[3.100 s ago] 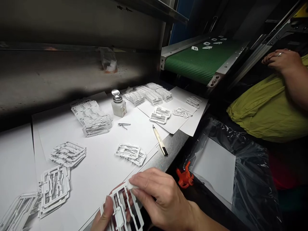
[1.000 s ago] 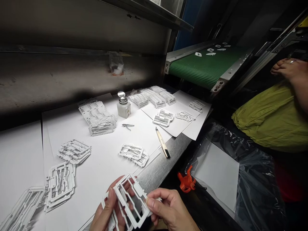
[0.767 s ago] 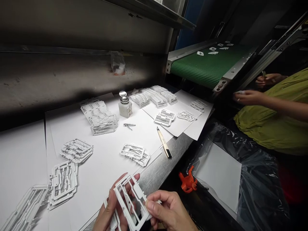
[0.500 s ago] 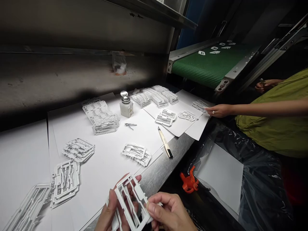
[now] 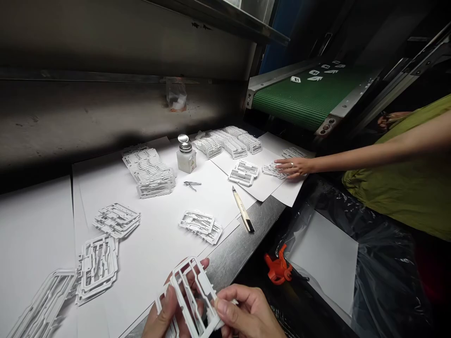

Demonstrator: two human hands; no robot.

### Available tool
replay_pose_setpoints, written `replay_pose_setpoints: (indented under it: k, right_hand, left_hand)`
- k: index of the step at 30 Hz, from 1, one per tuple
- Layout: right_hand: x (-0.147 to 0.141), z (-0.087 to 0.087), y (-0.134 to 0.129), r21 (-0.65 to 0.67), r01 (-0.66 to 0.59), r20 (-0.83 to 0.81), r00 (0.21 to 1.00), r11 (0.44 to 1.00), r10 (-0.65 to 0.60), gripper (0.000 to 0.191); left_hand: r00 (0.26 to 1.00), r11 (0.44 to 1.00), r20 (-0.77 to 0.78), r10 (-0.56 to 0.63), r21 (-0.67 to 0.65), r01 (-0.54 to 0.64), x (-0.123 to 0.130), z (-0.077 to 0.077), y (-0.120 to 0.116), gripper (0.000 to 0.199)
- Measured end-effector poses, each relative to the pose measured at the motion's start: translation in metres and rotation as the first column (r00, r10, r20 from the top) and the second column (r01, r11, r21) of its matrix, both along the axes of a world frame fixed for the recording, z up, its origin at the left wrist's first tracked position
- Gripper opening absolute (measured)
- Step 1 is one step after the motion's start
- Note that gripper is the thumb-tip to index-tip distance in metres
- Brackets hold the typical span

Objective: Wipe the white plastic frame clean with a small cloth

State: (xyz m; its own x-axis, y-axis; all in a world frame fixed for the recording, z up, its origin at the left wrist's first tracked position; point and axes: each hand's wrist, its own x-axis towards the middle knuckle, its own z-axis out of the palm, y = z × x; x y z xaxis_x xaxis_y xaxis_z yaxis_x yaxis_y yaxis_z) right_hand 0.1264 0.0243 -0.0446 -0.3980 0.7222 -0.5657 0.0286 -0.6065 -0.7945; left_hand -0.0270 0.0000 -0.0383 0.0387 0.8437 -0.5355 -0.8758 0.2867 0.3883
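A co-worker's hand point(image 5: 292, 167) had slid in across the papers; up front, the left hand point(image 5: 168, 307) held a white plastic frame point(image 5: 202, 283) on spread fingers while the right hand point(image 5: 244, 313) pinched its edge, just off the tabletop's front edge point(image 5: 236, 265).

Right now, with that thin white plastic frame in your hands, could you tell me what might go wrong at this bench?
The thin white plastic frame, held by your left hand and right hand, has slender bars that might snap if twisted. The cream-handled utility knife lies with its blade apparently exposed, so a reaching arm could catch it. A co-worker's hand, reaching across the paper, might disturb the stacked white frames.
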Motion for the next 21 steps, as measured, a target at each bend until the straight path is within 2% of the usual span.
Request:
replay_pose_setpoints:
  k: [4, 8, 12, 14, 15, 16, 18, 20, 21]
  right_hand:
    - [0.0, 0.0, 0.001, 0.076, 0.07, -0.037, 0.997, 0.995, -0.067, 0.049]
    - [0.004, 0.008, 0.006, 0.16, 0.182, -0.079, 0.982, 0.97, -0.171, 0.039]
    - [0.009, 0.015, 0.011, 0.251, 0.131, -0.013, 0.991, 0.959, -0.132, 0.034]
    - [0.01, 0.014, 0.01, 0.352, 0.084, 0.068, 0.991, 0.932, -0.115, 0.031]
    - [0.01, 0.013, 0.009, 0.442, 0.06, 0.127, 0.984, 0.895, -0.129, 0.027]
    - [0.008, 0.012, 0.007, 0.552, 0.027, 0.194, 0.968, 0.834, -0.16, 0.024]
    - [0.004, 0.01, 0.001, 0.749, -0.123, 0.343, 0.913, 0.651, -0.222, 0.021]
    - [-0.002, 0.009, -0.005, 0.807, -0.349, 0.491, 0.844, 0.476, -0.214, 0.023]
    - [-0.005, 0.01, -0.007, 0.794, -0.442, 0.547, 0.819, 0.418, -0.173, 0.023]
  left_hand:
    - [0.995, 0.993, -0.005, 0.1, -0.062, -0.101, 0.0, -0.001, 0.002, 0.061]
    - [0.989, 0.983, -0.022, 0.146, -0.107, -0.148, 0.002, 0.004, 0.003, 0.071]
    - [0.98, 0.961, 0.016, 0.199, -0.197, -0.192, 0.005, 0.015, 0.007, 0.067]
    - [0.982, 0.952, -0.004, 0.189, -0.243, -0.184, 0.006, 0.019, 0.009, 0.062]
    - [0.983, 0.951, -0.051, 0.177, -0.25, -0.184, 0.006, 0.02, 0.01, 0.058]
    - [0.98, 0.95, -0.117, 0.164, -0.25, -0.189, 0.007, 0.02, 0.011, 0.055]
    - [0.96, 0.949, -0.241, 0.145, -0.24, -0.204, 0.009, 0.019, 0.012, 0.054]
    - [0.936, 0.953, -0.326, 0.134, -0.218, -0.212, 0.011, 0.018, 0.013, 0.057]
    - [0.924, 0.955, -0.365, 0.117, -0.216, -0.206, 0.012, 0.018, 0.013, 0.056]
